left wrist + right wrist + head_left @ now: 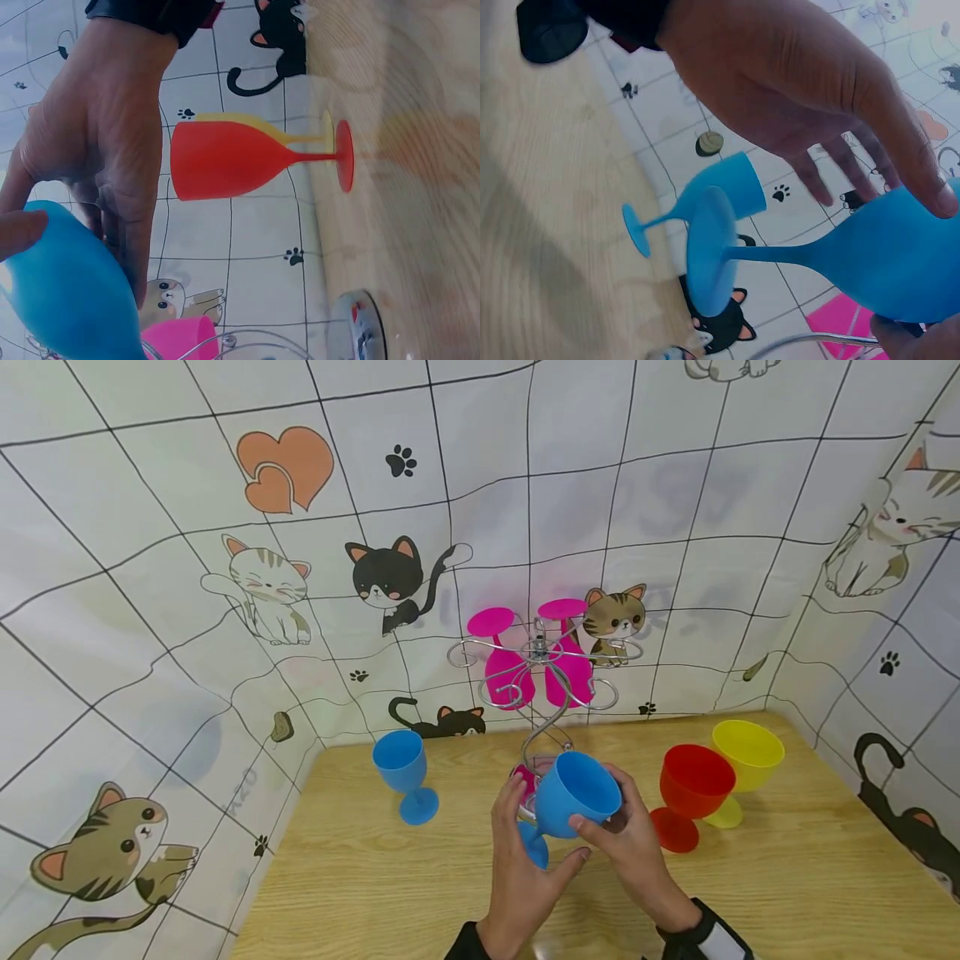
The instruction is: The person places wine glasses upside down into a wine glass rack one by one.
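A blue goblet (577,793) is tilted in front of me in the head view. My right hand (633,852) grips its bowl, thumb on the near side and fingers behind. On the other side my left hand (525,868) is spread along the goblet, fingers fairly straight and thumb apart; the right wrist view shows this left hand (795,82) with its thumb by the bowl. Just behind stands a silver wire rack (551,718), where two pink goblets (510,677) hang upside down. Another pink piece (525,781) low on the rack is partly hidden.
A second blue goblet (400,764) stands upright at the left of the wooden table (360,893). To the right are a red goblet (697,785) and a yellow goblet (750,756), close together. A cat-print wall covering (487,518) rises behind the table.
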`<state>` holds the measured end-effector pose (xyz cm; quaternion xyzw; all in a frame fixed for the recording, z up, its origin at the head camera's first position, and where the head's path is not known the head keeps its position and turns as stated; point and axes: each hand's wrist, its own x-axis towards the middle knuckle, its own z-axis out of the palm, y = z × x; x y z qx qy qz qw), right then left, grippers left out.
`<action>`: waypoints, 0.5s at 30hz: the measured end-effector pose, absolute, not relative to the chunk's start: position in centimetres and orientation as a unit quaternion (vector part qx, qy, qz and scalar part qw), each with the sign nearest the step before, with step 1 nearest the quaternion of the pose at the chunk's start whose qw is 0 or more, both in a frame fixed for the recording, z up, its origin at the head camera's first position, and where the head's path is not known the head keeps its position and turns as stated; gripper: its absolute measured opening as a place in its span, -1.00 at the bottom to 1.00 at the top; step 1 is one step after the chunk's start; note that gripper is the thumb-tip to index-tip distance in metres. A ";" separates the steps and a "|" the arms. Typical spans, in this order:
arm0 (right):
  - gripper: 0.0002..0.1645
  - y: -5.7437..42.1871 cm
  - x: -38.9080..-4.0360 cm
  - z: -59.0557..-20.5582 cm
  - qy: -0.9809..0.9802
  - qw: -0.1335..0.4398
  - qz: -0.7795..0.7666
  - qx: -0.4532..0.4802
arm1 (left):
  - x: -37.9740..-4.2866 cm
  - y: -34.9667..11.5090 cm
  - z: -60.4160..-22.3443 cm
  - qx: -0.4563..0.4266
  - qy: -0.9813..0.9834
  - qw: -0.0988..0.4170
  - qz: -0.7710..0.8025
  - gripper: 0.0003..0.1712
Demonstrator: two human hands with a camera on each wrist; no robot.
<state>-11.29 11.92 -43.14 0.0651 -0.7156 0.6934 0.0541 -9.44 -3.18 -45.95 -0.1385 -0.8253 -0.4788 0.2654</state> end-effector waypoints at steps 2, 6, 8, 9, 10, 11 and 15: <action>-0.14 11.7 -11.3 -43.2 -0.695 0.040 0.717 0.040 | -9.2 -3.2 -46.0 -0.153 -0.826 0.311 -0.445 0.14; -0.18 11.3 -11.3 -43.2 -0.648 0.025 0.761 0.005 | -8.7 -3.1 -46.1 -0.185 -0.797 0.356 -0.452 -0.06; -0.23 11.2 -11.4 -43.1 -0.621 0.027 0.784 0.004 | -8.4 -3.0 -46.1 -0.198 -0.773 0.344 -0.496 -0.23; -0.26 11.2 -11.4 -43.0 -0.607 0.030 0.794 0.006 | -8.4 -2.9 -46.1 -0.203 -0.757 0.326 -0.529 -0.33; -0.28 11.1 -11.4 -42.9 -0.597 0.035 0.801 0.009 | -8.3 -2.8 -46.1 -0.201 -0.740 0.294 -0.570 -0.43; -0.29 11.1 -11.4 -42.8 -0.591 0.041 0.806 0.012 | -8.2 -2.8 -46.2 -0.194 -0.725 0.256 -0.609 -0.52; -0.30 11.0 -11.3 -42.6 -0.581 0.066 0.811 0.032 | -8.3 -2.7 -46.2 -0.131 -0.632 0.061 -0.761 -0.68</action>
